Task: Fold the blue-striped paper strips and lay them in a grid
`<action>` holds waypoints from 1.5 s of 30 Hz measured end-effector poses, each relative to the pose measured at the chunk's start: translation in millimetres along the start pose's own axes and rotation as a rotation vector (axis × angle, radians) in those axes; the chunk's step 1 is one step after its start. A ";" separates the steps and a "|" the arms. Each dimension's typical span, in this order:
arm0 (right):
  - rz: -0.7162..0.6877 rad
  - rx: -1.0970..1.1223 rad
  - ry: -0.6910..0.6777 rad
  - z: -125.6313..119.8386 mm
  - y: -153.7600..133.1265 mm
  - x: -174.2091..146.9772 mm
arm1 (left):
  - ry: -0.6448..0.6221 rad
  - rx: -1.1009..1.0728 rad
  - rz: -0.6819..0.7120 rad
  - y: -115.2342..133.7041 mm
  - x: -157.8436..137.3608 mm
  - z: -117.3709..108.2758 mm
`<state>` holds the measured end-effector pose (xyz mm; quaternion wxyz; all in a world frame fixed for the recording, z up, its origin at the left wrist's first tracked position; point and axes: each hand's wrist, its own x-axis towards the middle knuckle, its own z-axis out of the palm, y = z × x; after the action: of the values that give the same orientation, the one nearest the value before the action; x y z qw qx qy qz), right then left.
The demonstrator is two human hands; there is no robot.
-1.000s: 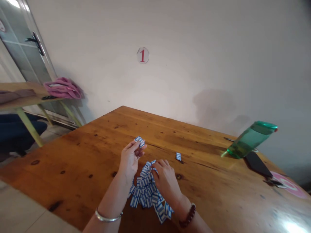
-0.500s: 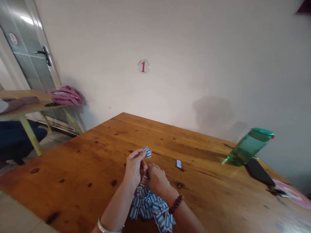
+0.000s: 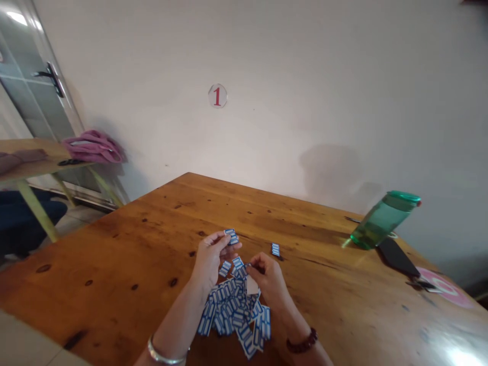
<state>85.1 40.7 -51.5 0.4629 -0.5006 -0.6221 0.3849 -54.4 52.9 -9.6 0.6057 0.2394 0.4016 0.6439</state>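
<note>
A heap of small blue-and-white packets (image 3: pixel 232 312) lies on the wooden table (image 3: pixel 114 244) in front of me. My left hand (image 3: pixel 211 256) is raised a little above the heap and pinches a small stack of these packets (image 3: pixel 231 236) between thumb and fingers. My right hand (image 3: pixel 267 279) sits just right of it, fingertips closed on one packet (image 3: pixel 251 284) whose pale back faces me. One more packet (image 3: pixel 275 249) lies alone on the table beyond my right hand.
A green water bottle (image 3: pixel 381 221) stands at the right near the wall, with a dark flat object (image 3: pixel 396 256) and a pink round sticker (image 3: pixel 444 287) beside it. At the left is another table (image 3: pixel 26 160) with a pink bag (image 3: pixel 91 145).
My right hand has drawn away from my left hand and lifted one packet off the heap. My left hand has kept its small stack.
</note>
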 end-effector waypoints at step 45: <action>-0.039 0.158 0.040 -8.8 -15.7 -7.5 | -0.059 0.131 -0.084 -9.1 -0.4 0.5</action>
<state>90.0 30.4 -35.7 0.5206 -0.4577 -0.5900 0.4139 -48.7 52.1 -16.6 0.6269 0.2802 0.4345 0.5829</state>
